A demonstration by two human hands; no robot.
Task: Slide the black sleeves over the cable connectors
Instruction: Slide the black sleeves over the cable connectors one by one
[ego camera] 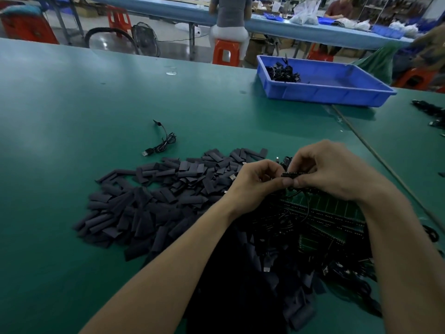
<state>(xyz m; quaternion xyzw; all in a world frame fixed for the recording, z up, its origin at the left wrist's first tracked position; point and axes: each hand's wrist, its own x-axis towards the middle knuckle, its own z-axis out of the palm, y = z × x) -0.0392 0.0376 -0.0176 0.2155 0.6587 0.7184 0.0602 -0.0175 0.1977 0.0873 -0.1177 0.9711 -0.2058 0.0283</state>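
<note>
My left hand (258,180) and right hand (337,172) both pinch a thin black piece (297,174); it seems light and soft, best held by its ends.

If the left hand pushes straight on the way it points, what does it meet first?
Probably the right hand: the left hand points at it, fingertips almost touching around a small black part both pinch.

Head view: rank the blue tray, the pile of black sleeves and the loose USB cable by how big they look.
Pile of black sleeves, but it lies nearer the camera, so unsure against the tray.
Blue tray.
Loose USB cable, clearly smallest.
</note>
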